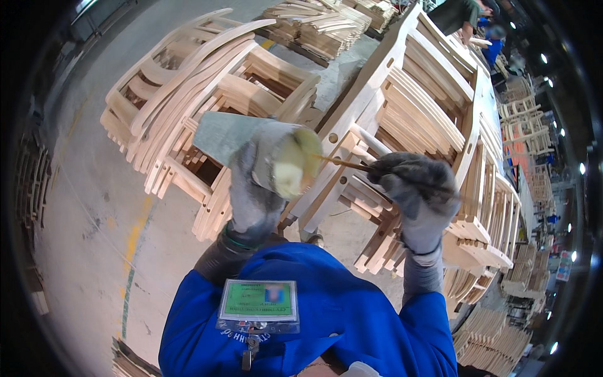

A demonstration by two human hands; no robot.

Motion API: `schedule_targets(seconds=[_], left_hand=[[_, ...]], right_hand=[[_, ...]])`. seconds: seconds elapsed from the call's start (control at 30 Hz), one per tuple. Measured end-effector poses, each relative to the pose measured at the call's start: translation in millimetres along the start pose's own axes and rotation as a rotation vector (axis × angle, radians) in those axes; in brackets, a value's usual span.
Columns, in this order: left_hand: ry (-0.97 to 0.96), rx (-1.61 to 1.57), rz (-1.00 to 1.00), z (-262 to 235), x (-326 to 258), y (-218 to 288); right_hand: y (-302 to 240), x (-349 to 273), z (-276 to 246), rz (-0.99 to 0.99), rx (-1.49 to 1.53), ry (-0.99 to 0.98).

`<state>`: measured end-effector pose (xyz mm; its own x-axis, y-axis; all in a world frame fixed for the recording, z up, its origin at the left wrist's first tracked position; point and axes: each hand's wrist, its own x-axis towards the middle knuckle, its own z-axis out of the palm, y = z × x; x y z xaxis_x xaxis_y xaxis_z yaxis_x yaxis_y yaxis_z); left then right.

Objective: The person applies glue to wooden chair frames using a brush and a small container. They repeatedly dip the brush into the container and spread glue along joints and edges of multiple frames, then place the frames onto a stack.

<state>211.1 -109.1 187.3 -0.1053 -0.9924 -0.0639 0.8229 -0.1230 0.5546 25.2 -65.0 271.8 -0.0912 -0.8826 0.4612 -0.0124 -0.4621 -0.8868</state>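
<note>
My left hand (252, 198), in a grey work glove, is closed around a whitish container (271, 151) with a yellowish open end tilted toward me and to the right. Behind it sticks out a flat-looking, pale grey-green piece (223, 135); I cannot tell whether it is joined to the container. A thin brown stick (345, 163) is gripped by my right hand (421, 191), also gloved in grey. The stick's tip reaches the container's yellowish end, where blur hides whether it goes inside. Both hands are raised in front of my chest, above the wooden frames.
Stacked curved wooden chair parts (188, 94) stand at the left. To the right is a large stack of wooden frames (421, 94), close to my right hand. More wood piles (320, 25) lie farther back. Another person's arm (468, 31) shows at the far right.
</note>
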Motion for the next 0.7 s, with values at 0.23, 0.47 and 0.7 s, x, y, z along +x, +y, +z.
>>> schedule_targets(seconds=[0.23,0.47,0.7], left_hand=[[-0.296,-0.125,0.035,26,9,-13],[-0.266,0.087,0.357,15,22,-21],[-0.348,-0.388,0.054,22,18,-20]], right_hand=[[23,-29,9,-0.054,-0.316,0.134],[13,-72,3,-0.103,0.051,-0.093],[32,-78,1,-0.093,0.07,0.165]])
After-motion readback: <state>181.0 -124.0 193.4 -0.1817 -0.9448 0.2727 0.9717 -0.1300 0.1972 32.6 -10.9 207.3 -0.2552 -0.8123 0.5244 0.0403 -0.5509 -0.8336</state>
